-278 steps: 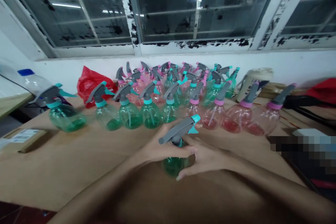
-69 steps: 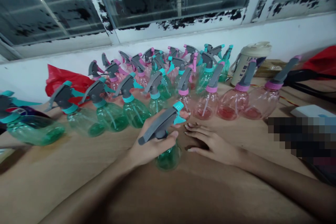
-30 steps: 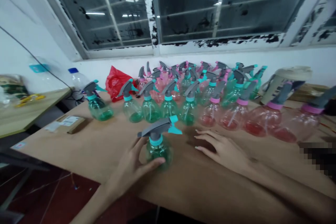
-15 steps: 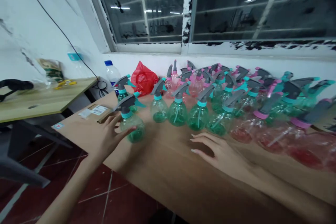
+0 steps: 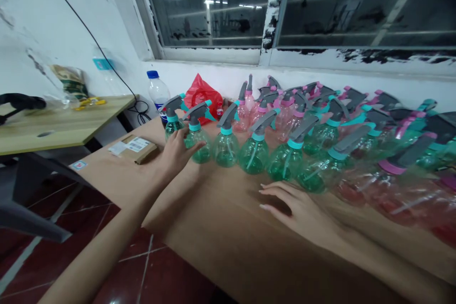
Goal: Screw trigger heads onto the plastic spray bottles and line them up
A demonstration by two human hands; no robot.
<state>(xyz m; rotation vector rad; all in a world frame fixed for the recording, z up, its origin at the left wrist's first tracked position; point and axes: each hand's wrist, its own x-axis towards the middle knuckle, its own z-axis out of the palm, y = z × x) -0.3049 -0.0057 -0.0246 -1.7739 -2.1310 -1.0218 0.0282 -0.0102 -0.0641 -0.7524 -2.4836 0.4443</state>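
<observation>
A green spray bottle [image 5: 202, 153] with a grey and turquoise trigger head stands upright at the left end of the front row. My left hand [image 5: 175, 153] is around its left side, fingers behind and thumb across the front. Another green spray bottle [image 5: 173, 124] shows partly behind my left hand. To the right stands a similar green bottle [image 5: 225, 148], close beside the held one. My right hand [image 5: 297, 209] hovers or rests just over the table in front of the green row, fingers loosely curved and apart, holding nothing.
Several pink spray bottles [image 5: 370, 180] crowd the right and back of the brown table [image 5: 213, 209]. A red plastic bag [image 5: 201, 95] and a blue-capped water bottle [image 5: 158, 92] stand by the wall. A cardboard packet [image 5: 142, 149] lies at left, near another table [image 5: 53, 128].
My left hand has carried the green spray bottle away from me, up to the row's left end. My right hand has stayed much the same. The view has shifted slightly.
</observation>
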